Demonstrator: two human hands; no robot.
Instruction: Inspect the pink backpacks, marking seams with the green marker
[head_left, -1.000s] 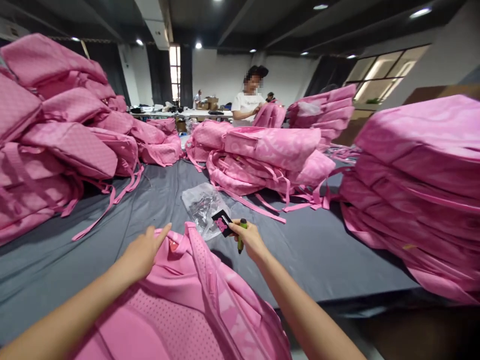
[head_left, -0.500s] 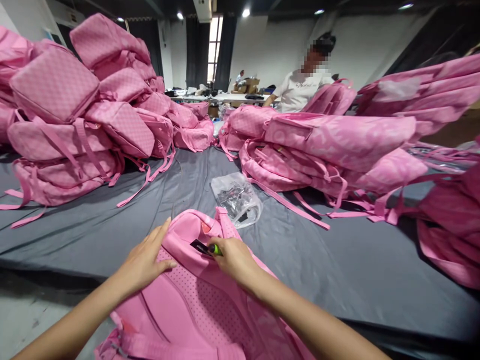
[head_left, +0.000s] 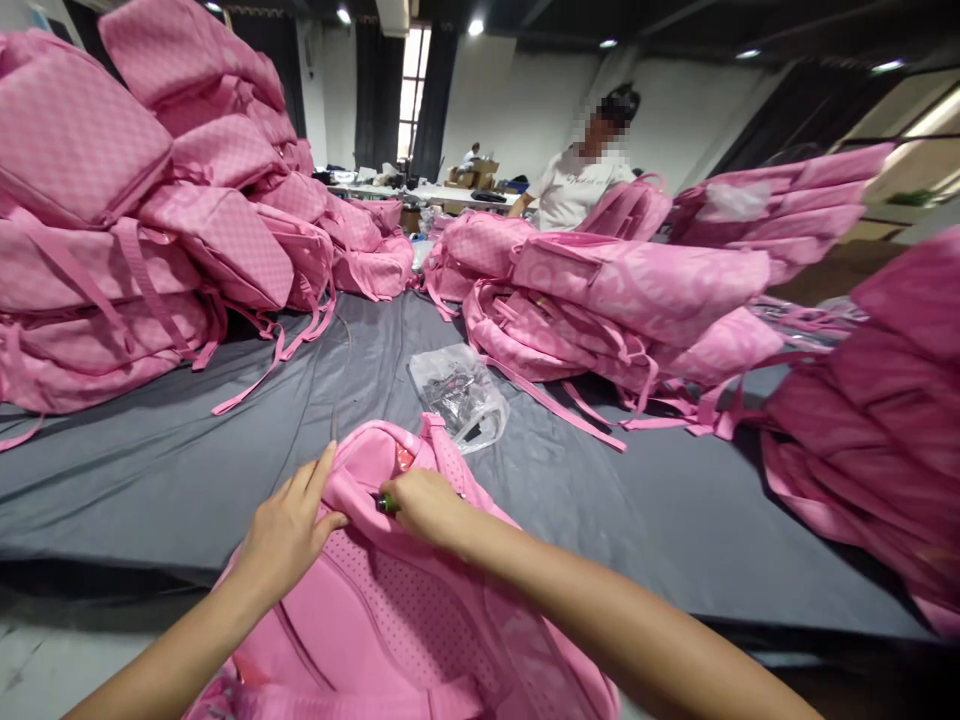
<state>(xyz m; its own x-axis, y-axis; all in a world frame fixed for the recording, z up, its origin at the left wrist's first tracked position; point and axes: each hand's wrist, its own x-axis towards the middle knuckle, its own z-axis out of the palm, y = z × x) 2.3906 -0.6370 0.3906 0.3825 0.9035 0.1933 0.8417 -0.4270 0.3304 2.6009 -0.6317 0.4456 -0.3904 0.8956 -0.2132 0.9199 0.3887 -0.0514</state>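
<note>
A pink backpack (head_left: 390, 610) lies back side up in front of me, its top toward the grey table (head_left: 225, 450). My left hand (head_left: 289, 530) rests on the bag's upper left edge, thumb pressed on the fabric, fingers partly curled. My right hand (head_left: 427, 508) is closed at the bag's top opening around a small green-tipped tool (head_left: 387, 503). The black tag from earlier is out of sight.
A clear plastic bag (head_left: 459, 392) of small dark parts lies just beyond the backpack. Stacks of pink backpacks stand at the left (head_left: 135, 230), middle (head_left: 615, 300) and right (head_left: 877, 420). A person in a white shirt (head_left: 577, 185) works across the table.
My right hand carried the black tag and green tool from beside the plastic bag to the backpack's top opening. The tag has gone out of sight. My left hand shifted onto the bag's edge.
</note>
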